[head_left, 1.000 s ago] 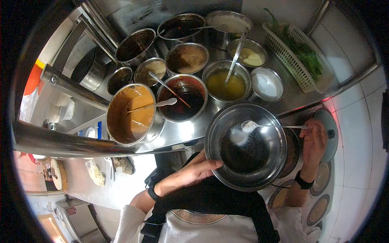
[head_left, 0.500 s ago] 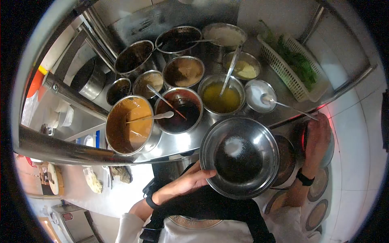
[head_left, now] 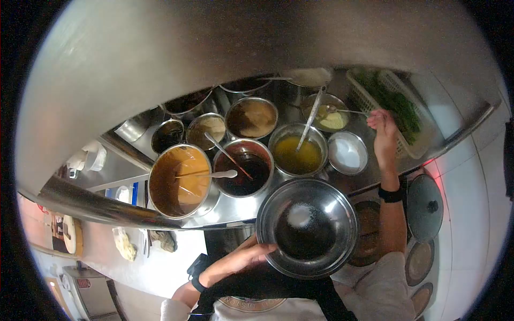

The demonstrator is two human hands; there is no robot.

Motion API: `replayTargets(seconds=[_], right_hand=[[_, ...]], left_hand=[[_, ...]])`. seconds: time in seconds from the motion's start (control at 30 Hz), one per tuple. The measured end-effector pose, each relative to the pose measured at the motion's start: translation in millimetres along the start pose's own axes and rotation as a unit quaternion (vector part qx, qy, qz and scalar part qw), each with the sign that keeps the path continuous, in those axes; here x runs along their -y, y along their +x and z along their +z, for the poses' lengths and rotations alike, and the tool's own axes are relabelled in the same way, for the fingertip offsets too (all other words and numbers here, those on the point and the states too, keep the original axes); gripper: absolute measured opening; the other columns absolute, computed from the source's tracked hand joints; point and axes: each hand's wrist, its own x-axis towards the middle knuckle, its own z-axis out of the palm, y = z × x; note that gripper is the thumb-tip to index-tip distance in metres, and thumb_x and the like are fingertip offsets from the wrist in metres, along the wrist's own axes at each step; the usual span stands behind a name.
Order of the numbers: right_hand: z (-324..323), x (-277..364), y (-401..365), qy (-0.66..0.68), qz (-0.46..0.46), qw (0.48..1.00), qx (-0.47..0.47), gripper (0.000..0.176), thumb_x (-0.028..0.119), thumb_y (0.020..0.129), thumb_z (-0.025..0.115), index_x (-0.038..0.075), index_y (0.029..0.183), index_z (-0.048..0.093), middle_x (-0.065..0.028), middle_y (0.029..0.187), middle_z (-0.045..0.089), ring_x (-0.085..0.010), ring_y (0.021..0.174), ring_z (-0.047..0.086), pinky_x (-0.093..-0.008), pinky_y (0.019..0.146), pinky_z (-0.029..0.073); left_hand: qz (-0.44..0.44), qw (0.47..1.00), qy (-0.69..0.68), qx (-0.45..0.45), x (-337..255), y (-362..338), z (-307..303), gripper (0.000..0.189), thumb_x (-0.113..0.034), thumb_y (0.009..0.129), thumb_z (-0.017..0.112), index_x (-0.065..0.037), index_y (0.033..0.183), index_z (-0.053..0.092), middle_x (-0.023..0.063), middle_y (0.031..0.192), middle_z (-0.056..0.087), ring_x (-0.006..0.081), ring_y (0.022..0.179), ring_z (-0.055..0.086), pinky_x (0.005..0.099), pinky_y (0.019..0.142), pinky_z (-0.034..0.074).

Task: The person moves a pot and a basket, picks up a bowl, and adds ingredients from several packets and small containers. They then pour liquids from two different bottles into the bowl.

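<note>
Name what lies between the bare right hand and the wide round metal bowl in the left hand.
In the head view, a round steel bowl with white contents lies between the right hand and the wide bowl.

A curved row of letters (head_left: pixel 254 306) is printed on the pale shirt (head_left: pixel 292 314), but it is partly covered and cannot be read for sure. A small red label (head_left: pixel 84 283) is seen on a grey metal box (head_left: pixel 95 300); its words are too tiny.
</note>
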Motion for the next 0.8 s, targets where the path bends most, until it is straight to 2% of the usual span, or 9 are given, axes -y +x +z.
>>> replayTargets(seconds=[0.23, 0.3, 0.53, 0.63, 0.67, 0.7, 0.73, 0.77, 0.8], right_hand=[[11.3, -23.3, 1.6, 0.047, 0.096, 0.994, 0.021, 0.022, 0.017, 0.089, 0.040, 0.001, 0.094, 0.054, -0.0091, 0.076, 0.060, -0.0147, 0.066, 0.057, -0.0273, 0.065, 0.047], [2.4, -26.9, 0.7, 0.179, 0.187, 0.966, 0.007, 0.024, 0.020, 0.088, 0.044, -0.001, 0.097, 0.053, -0.0076, 0.078, 0.058, -0.0128, 0.069, 0.054, -0.0241, 0.065, 0.044], [-37.2, -37.1, -6.1, 0.264, 0.230, 0.936, -0.029, 0.024, 0.018, 0.085, 0.049, -0.001, 0.097, 0.053, -0.0079, 0.081, 0.058, -0.0138, 0.071, 0.055, -0.0244, 0.067, 0.044], [-60.4, -26.1, -16.6, 0.232, 0.195, 0.952, -0.029, 0.023, 0.017, 0.084, 0.051, -0.002, 0.098, 0.053, -0.0072, 0.081, 0.058, -0.0144, 0.073, 0.054, -0.0244, 0.069, 0.044], [-71.5, -26.4, -19.8, -0.009, 0.043, 0.999, -0.007, 0.023, 0.016, 0.084, 0.052, -0.002, 0.098, 0.052, -0.0070, 0.082, 0.057, -0.0143, 0.074, 0.054, -0.0244, 0.069, 0.043], [-78.9, -25.9, -24.3, -0.250, -0.112, 0.962, 0.016, 0.023, 0.016, 0.084, 0.052, -0.002, 0.098, 0.052, -0.0068, 0.083, 0.056, -0.0143, 0.076, 0.053, -0.0244, 0.070, 0.043], [-87.1, -22.5, -29.0, -0.252, -0.111, 0.961, 0.016, 0.023, 0.016, 0.084, 0.052, -0.002, 0.098, 0.052, -0.0068, 0.083, 0.056, -0.0143, 0.076, 0.053, -0.0244, 0.070, 0.043], [-94.8, -4.8, -31.1, -0.039, 0.010, 0.999, -0.008, 0.023, 0.016, 0.083, 0.053, 0.000, 0.099, 0.053, -0.0073, 0.089, 0.056, -0.0161, 0.079, 0.054, -0.0289, 0.071, 0.044], [-100.7, 11.4, -33.7, 0.176, 0.130, 0.975, -0.032, 0.022, 0.016, 0.082, 0.055, 0.002, 0.100, 0.053, -0.0078, 0.095, 0.056, -0.0179, 0.082, 0.054, -0.0334, 0.072, 0.045]], left_hand=[[0.022, 0.999, -0.034, -0.030, -3.9, -4.8, 9.6, 0.054, -0.030, 0.081, 0.054, -0.006, 0.124, 0.029, 0.0011, 0.096, 0.047, 0.0041, 0.071, 0.042, 0.0146, 0.057, 0.035], [0.014, 0.999, -0.011, -0.028, -3.6, -4.8, 6.0, 0.056, -0.030, 0.081, 0.054, -0.006, 0.124, 0.029, 0.0010, 0.094, 0.047, 0.0040, 0.070, 0.041, 0.0150, 0.056, 0.034], [-0.006, 1.000, 0.016, -0.005, -5.1, 0.6, 6.8, 0.060, -0.032, 0.079, 0.057, -0.005, 0.123, 0.029, 0.0024, 0.095, 0.047, 0.0056, 0.072, 0.043, 0.0163, 0.058, 0.036], [0.013, 0.999, -0.034, -0.012, 2.2, 6.3, 8.5, 0.059, -0.029, 0.079, 0.057, -0.005, 0.124, 0.027, 0.0045, 0.102, 0.047, 0.0082, 0.083, 0.046, 0.0185, 0.066, 0.040], [0.011, 0.999, -0.034, -0.010, 4.3, 8.4, 7.0, 0.059, -0.029, 0.079, 0.057, -0.005, 0.124, 0.027, 0.0045, 0.102, 0.047, 0.0082, 0.083, 0.046, 0.0185, 0.066, 0.040], [0.020, 0.999, -0.045, 0.006, 6.8, 11.0, 4.8, 0.059, -0.027, 0.080, 0.057, -0.005, 0.125, 0.026, 0.0053, 0.106, 0.046, 0.0094, 0.087, 0.046, 0.0200, 0.070, 0.040], [0.029, 0.998, -0.056, 0.021, 9.2, 13.1, 3.0, 0.059, -0.024, 0.080, 0.057, -0.005, 0.126, 0.024, 0.0062, 0.109, 0.045, 0.0106, 0.092, 0.046, 0.0215, 0.074, 0.041], [0.028, 0.998, -0.057, 0.022, 11.2, 15.4, 2.0, 0.059, -0.024, 0.080, 0.057, -0.005, 0.126, 0.024, 0.0062, 0.109, 0.045, 0.0106, 0.092, 0.046, 0.0215, 0.074, 0.041], [0.037, 0.995, -0.083, 0.038, 12.8, 18.0, 1.8, 0.058, -0.021, 0.081, 0.055, -0.005, 0.126, 0.023, 0.0068, 0.110, 0.045, 0.0119, 0.095, 0.047, 0.0236, 0.077, 0.041]])
